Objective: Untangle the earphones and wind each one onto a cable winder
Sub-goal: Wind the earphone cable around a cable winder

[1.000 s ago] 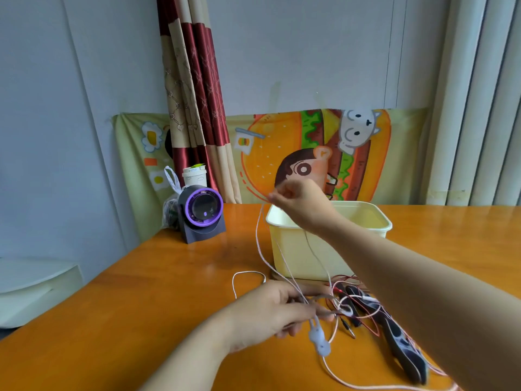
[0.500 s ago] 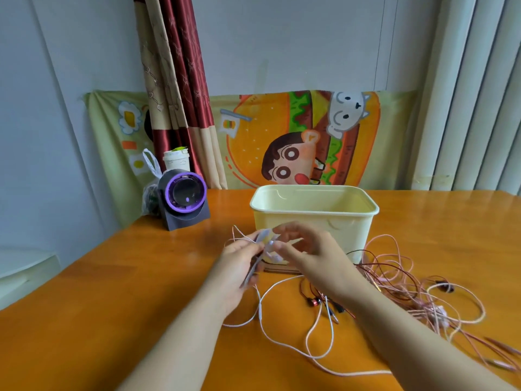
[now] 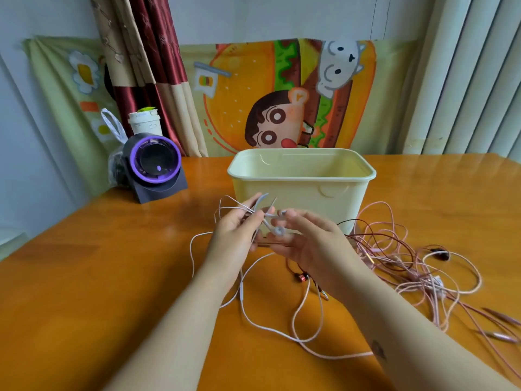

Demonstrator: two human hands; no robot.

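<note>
Both hands are raised over the table in front of a cream tub. My left hand (image 3: 236, 230) pinches the white earphone cable (image 3: 245, 314) near its top, loops sticking up above the fingers. An earbud (image 3: 278, 230) of that white earphone hangs between the hands, and my right hand (image 3: 307, 238) holds it with curled fingers. The white cable trails down onto the table below. A pile of pink and dark red earphone cables (image 3: 394, 255) lies tangled to the right. A red earbud (image 3: 302, 277) rests under my right wrist. No cable winder can be made out.
The cream plastic tub (image 3: 363, 176) stands open just behind the hands. A dark device with a purple ring (image 3: 156, 167), a paper cup and a plastic bag sit at the back left. The table's left edge drops off near there.
A second ago my right hand was lifted high with the cable and my left lay on the table. Both hands have since come together on the white earphone in front of the tub.
</note>
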